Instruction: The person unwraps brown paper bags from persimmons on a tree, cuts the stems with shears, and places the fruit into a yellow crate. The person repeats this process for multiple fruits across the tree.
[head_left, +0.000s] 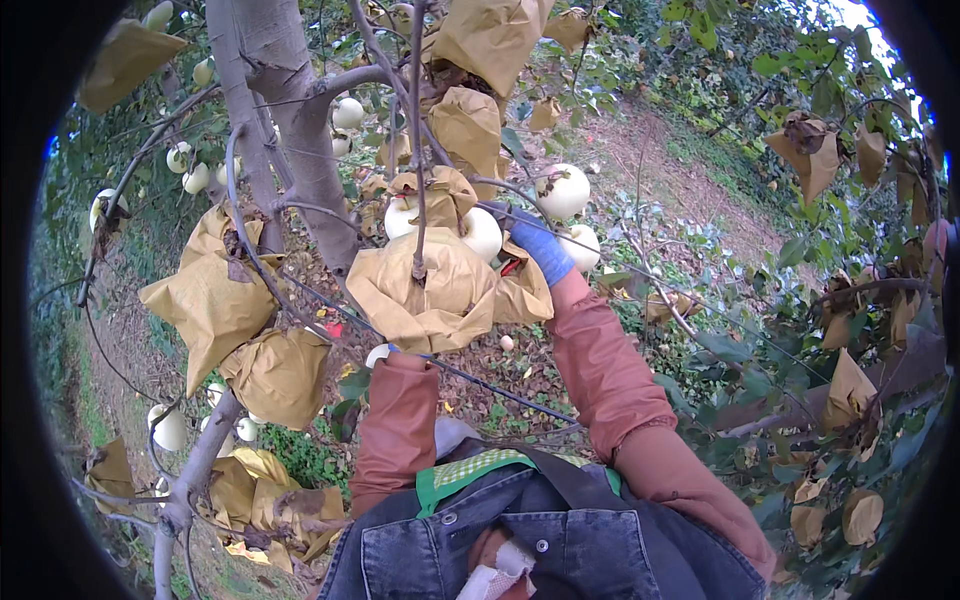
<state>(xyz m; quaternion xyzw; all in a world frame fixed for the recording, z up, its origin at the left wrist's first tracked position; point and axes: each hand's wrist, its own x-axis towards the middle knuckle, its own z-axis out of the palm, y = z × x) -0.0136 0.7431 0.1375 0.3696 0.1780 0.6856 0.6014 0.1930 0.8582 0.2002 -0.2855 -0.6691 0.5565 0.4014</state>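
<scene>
My right hand (534, 241), in a blue glove, reaches in behind a cluster of pale apples and brown paper fruit bags; its fingers are hidden by them. A pale apple (482, 234) and an opened paper bag (527, 289) with red inside lie beside it. Most of my left hand (409, 351) is hidden beneath a large crumpled paper bag (431, 285); only a bit of blue glove shows at the bag's lower edge. Two more pale apples, one at the upper right (562, 192) and one lower (580, 247), hang just right of my right hand.
A grey tree trunk (300, 127) rises at the upper left. Bagged fruit (217, 307) hangs on the left, with a thick branch (199, 457) below. A thin dark line (502, 386) crosses before my body. Leafy branches with paper bags (850, 394) stand at the right.
</scene>
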